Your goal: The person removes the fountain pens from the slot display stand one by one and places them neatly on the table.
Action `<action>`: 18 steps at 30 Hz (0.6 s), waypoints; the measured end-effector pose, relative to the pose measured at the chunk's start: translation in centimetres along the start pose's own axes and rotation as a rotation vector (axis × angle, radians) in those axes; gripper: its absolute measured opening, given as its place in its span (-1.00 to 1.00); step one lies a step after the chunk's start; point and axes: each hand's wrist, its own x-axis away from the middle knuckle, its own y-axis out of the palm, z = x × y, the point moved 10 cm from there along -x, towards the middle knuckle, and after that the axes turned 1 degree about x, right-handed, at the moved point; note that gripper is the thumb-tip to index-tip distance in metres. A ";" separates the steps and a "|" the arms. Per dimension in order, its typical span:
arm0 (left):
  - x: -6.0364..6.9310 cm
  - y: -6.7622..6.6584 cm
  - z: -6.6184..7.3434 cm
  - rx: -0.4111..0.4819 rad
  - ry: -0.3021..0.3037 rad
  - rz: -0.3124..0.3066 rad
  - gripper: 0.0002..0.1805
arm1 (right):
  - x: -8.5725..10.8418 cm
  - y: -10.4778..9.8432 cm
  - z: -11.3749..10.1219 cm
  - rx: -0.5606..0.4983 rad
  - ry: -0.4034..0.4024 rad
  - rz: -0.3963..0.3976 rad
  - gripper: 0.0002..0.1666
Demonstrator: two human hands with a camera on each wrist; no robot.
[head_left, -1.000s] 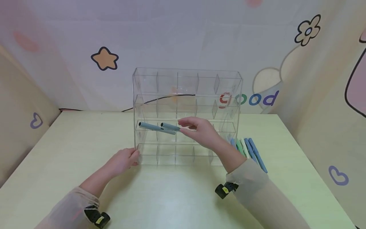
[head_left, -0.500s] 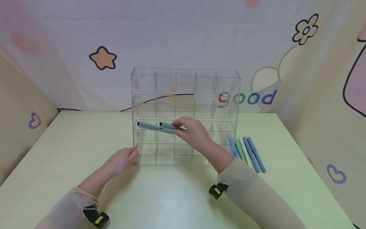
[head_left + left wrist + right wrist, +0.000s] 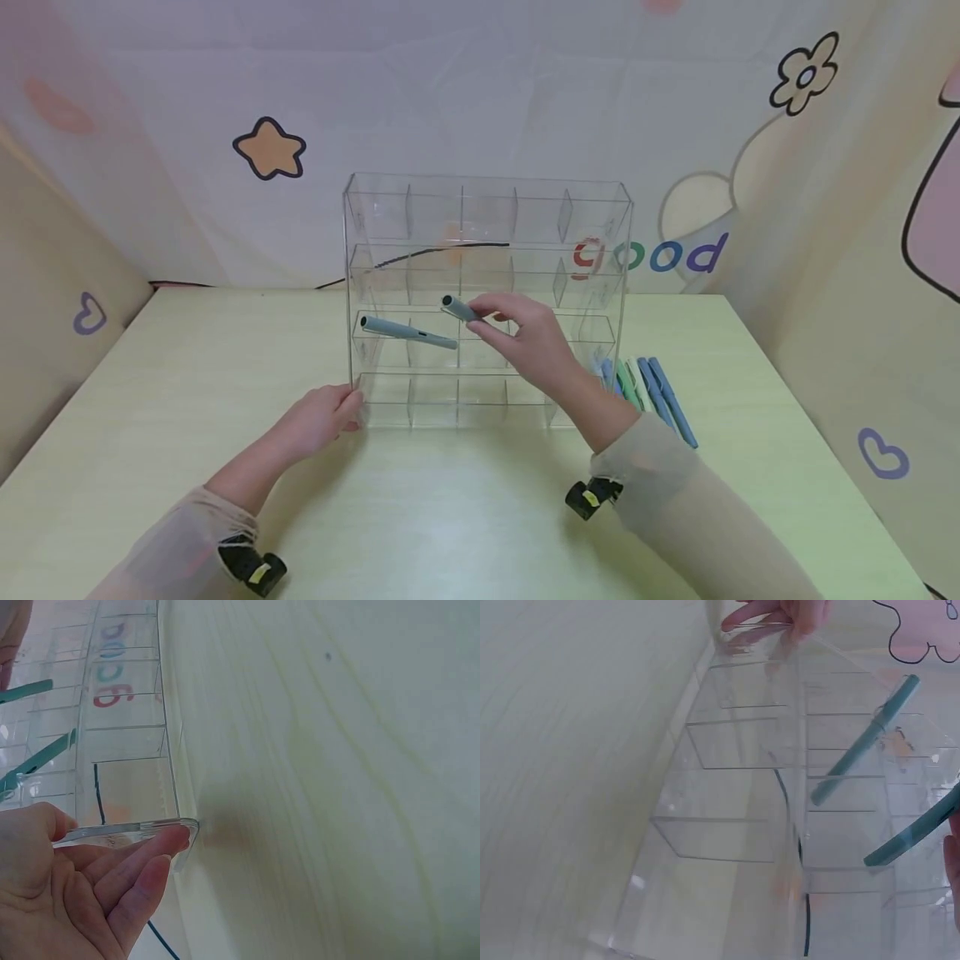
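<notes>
A clear acrylic rack (image 3: 462, 197) with rows of small compartments stands on the table. My left hand (image 3: 315, 421) grips its lower left side, thumb on one face of the panel and fingers on the other, as the left wrist view shows. One grey-blue pen (image 3: 408, 332) lies slanted in the second row from the bottom, at the left. My right hand (image 3: 528, 337) pinches a second grey-blue pen (image 3: 459, 308) between thumb and fingers in front of the rack. That pen's far end is free in the right wrist view; the part inside the hand is hidden.
Several pens (image 3: 667, 404) in blue, white and green lie side by side on the table (image 3: 465, 508), right of the rack and partly seen through it. A printed cloth backdrop (image 3: 480, 92) hangs behind the table.
My right hand first drew back from the pen, went left and took hold of it, and has now lifted it up and right, off the other pen. The left hand stays on the rack.
</notes>
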 end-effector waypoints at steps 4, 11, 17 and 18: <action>0.1 -0.1 0.2 -0.003 -0.006 -0.002 -0.58 | 0.0 -1.8 -0.8 -0.076 -0.045 0.054 -0.75; 0.1 -0.1 0.2 -0.011 -0.008 -0.008 -0.57 | 0.4 -3.9 0.0 -0.113 0.095 0.061 -0.70; 0.1 0.0 0.1 -0.015 -0.015 -0.011 -0.56 | 1.2 -5.8 1.0 -0.108 0.211 0.068 -0.69; 0.1 0.0 0.1 -0.012 -0.018 -0.012 -0.56 | 1.4 -6.1 1.3 -0.106 0.235 0.070 -0.69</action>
